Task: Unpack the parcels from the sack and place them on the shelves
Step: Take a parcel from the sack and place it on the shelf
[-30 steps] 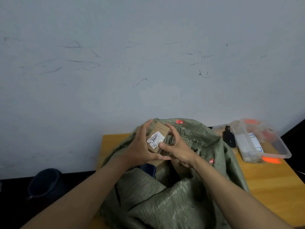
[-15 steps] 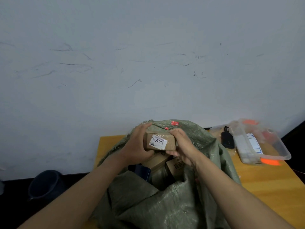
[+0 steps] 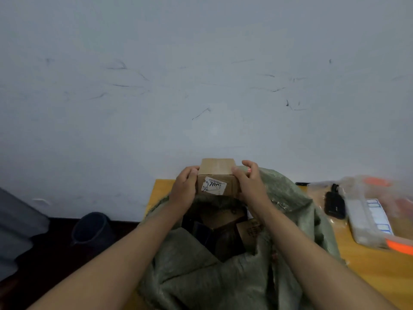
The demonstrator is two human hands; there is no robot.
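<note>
Both hands, left hand (image 3: 183, 190) and right hand (image 3: 249, 182), grip the cardboard parcel (image 3: 216, 178) above the sack (image 3: 288, 198).

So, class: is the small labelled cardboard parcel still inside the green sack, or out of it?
Out. Both hands, left hand and right hand, hold the parcel above the sack mouth, where other parcels remain inside.

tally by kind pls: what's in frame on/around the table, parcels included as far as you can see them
Parcels: 4 visible, the held cardboard box plus a brown box, a printed box and a dark parcel in the sack; more may be hidden
Sack: 1
Clear plastic bin: 1
Black device: 1
Dark bucket: 1
Total: 8
</note>
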